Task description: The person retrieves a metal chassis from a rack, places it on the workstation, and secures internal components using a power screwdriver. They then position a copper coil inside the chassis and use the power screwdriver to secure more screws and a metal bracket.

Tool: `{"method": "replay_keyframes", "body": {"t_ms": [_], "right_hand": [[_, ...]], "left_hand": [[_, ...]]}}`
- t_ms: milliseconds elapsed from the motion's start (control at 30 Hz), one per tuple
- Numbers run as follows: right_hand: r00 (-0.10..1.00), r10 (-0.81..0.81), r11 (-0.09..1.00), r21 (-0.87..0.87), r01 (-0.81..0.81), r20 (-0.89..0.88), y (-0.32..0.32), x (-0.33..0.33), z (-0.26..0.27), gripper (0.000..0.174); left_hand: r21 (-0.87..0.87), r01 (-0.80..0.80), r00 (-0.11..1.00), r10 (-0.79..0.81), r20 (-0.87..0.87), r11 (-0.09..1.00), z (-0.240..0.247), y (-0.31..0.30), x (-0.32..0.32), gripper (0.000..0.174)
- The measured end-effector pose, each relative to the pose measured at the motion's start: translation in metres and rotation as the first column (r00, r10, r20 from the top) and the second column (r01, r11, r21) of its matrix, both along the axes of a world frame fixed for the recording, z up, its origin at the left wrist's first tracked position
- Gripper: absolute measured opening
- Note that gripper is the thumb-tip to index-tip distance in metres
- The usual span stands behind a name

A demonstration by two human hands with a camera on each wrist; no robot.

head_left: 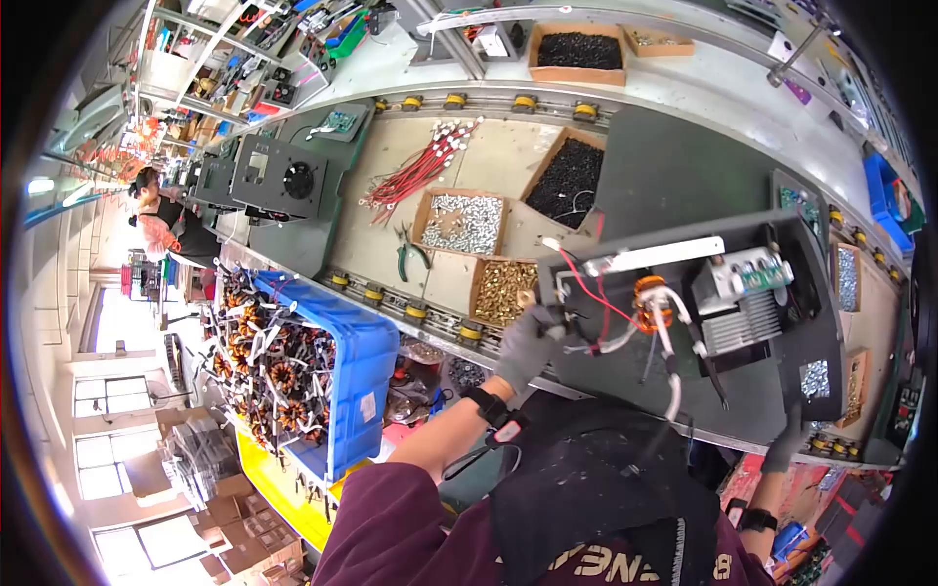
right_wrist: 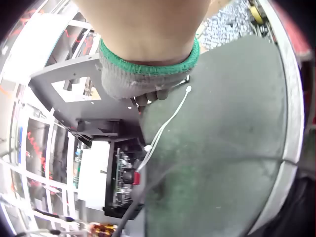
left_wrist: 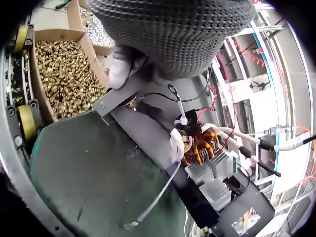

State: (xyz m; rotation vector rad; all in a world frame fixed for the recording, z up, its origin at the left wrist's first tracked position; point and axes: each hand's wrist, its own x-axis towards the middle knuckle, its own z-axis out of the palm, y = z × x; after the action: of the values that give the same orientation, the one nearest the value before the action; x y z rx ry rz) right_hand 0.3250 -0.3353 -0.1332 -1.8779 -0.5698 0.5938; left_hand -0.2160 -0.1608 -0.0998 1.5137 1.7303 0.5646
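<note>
A black metal chassis (head_left: 821,322) is held tilted over the dark green board (head_left: 674,391), between both hands. Inside are a copper toroid coil (head_left: 653,305), a finned heatsink (head_left: 743,327) and a green circuit board (head_left: 767,271). My left hand (head_left: 528,347), in a grey glove, grips the chassis's left end; the left wrist view shows its fingers (left_wrist: 120,69) bent over a metal flange. At the opposite end my gloved right hand (head_left: 785,447) holds the edge of the end panel (right_wrist: 84,94), fingertips curled at its rim. White and red leads (head_left: 674,386) hang from the chassis.
Boxes of brass fasteners (head_left: 500,290), silver fasteners (head_left: 464,223) and black screws (head_left: 569,181) stand beyond the left hand, near green-handled pliers (head_left: 410,254) and red wires (head_left: 425,171). Roller rails (head_left: 415,313) edge the line. A blue bin (head_left: 366,361) of coils sits left; another person (head_left: 171,230) stands farther off.
</note>
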Motion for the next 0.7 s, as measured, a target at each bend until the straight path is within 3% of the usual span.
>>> {"method": "replay_keyframes", "body": {"t_ms": [67, 100, 133, 167, 233, 300, 367, 433, 467, 500, 600, 700], "right_hand": [[0.995, -0.062, 0.98, -0.183, 0.075, 0.076, -0.017, 0.001, 0.013, 0.033], [0.991, -0.106, 0.963, -0.239, 0.123, 0.081, -0.021, -0.009, 0.021, 0.031], [0.999, -0.015, 0.982, -0.188, 0.02, 0.028, -0.03, -0.017, 0.02, 0.031], [0.999, -0.022, 0.98, -0.196, 0.029, 0.037, -0.042, -0.005, -0.003, 0.031], [0.994, 0.044, 0.996, -0.075, -0.037, 0.098, -0.075, 0.025, -0.05, 0.032], [0.993, -0.113, 0.976, -0.191, 0.108, -0.015, -0.072, 0.017, -0.035, 0.031], [0.977, -0.185, 0.949, -0.279, 0.15, -0.105, -0.082, 0.023, -0.033, 0.033], [0.978, -0.161, 0.937, -0.331, 0.109, -0.133, -0.095, 0.027, -0.034, 0.034], [0.981, -0.154, 0.942, -0.317, 0.108, -0.121, -0.072, -0.015, 0.007, 0.034], [0.986, -0.128, 0.941, -0.326, 0.088, -0.104, -0.086, -0.01, 0.002, 0.039], [0.986, -0.167, 0.929, -0.339, 0.151, -0.018, -0.095, -0.054, 0.022, 0.047], [0.954, -0.284, 0.915, -0.324, 0.24, -0.093, -0.107, -0.095, 0.037, 0.047]], "left_hand": [[-0.019, 0.062, 0.997, -0.063, -0.038, 0.998, -0.007, -0.005, 0.006, 0.053], [-0.092, 0.066, 0.998, -0.064, 0.023, 0.994, -0.011, -0.004, 0.01, 0.055], [-0.163, 0.075, 0.994, -0.061, 0.087, 0.984, -0.013, -0.001, 0.01, 0.057], [-0.044, 0.124, 0.986, -0.118, 0.117, 0.991, 0.014, 0.013, 0.019, 0.063], [-0.276, 0.295, 0.948, -0.316, -0.033, 0.915, 0.021, 0.049, 0.016, 0.064], [-0.142, 0.393, 0.913, -0.367, 0.176, 0.909, 0.016, 0.073, 0.003, 0.059], [-0.093, 0.527, 0.825, -0.534, -0.184, 0.845, -0.008, 0.094, -0.023, 0.052], [-0.59, 0.288, 0.71, -0.581, -0.397, 0.754, -0.014, 0.109, -0.039, 0.049], [-0.556, 0.233, 0.717, -0.527, -0.457, 0.798, -0.021, 0.101, -0.047, 0.049], [-0.516, 0.185, 0.721, -0.472, -0.507, 0.836, -0.032, 0.083, -0.055, 0.051], [-0.447, 0.273, 0.778, -0.469, -0.418, 0.852, -0.057, 0.066, -0.061, 0.053], [-0.436, 0.348, 0.772, -0.517, -0.369, 0.83, -0.059, 0.065, -0.07, 0.047]]}}
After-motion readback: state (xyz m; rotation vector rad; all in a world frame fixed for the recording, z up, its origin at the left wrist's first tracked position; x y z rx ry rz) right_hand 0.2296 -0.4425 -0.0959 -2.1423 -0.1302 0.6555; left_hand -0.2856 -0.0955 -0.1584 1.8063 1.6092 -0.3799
